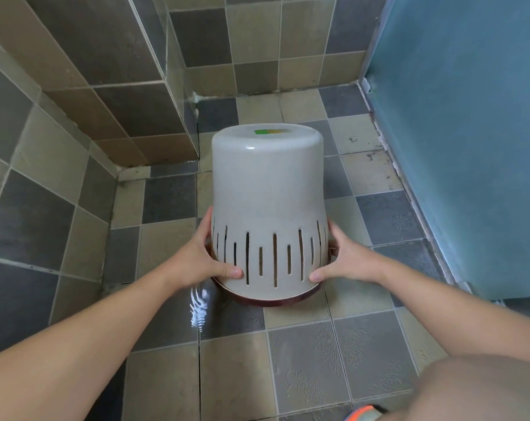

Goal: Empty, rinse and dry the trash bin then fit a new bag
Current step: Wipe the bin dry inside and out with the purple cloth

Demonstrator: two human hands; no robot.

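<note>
A light grey plastic trash bin [266, 189] is upside down over the tiled floor, its base pointing up and away from me, with a green and yellow sticker on the base. Vertical slots run round its lower part, and a dark red rim ring [266, 300] edges its mouth. My left hand [207, 259] grips the bin's left side near the rim, thumb across the slotted front. My right hand [341, 259] grips the right side the same way. No bag is visible on the bin.
Tiled walls [105, 71] close in on the left and behind, forming a corner. A blue frosted panel [470, 147] stands on the right. Water glistens on the floor tiles [200, 305] just left of the bin's rim. My knee [482, 387] shows at bottom right.
</note>
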